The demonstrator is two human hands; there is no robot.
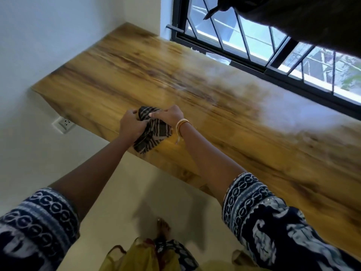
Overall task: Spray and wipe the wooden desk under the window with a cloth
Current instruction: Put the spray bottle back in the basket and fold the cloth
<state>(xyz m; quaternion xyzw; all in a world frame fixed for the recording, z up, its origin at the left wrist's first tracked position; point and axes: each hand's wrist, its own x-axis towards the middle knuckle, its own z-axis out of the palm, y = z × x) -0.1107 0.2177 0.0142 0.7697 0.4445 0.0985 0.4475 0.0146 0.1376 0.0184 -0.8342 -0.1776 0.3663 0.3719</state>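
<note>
Both hands, left (pixel 131 125) & right (pixel 169 116), bunching cloth (pixel 151 132) at worktop (pixel 121 75) near edge, left end. Worktop's long axis runs far-left to near-right; unwiped stretch lies right, nearer right hand.

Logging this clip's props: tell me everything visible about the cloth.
The cloth is dark grey fabric with pale stripes, soft and crumpled into a bunch. It sits at the near edge of the wooden desk, one corner hanging over that edge. The left hand and right hand both grip it, bunching it between them.
</note>
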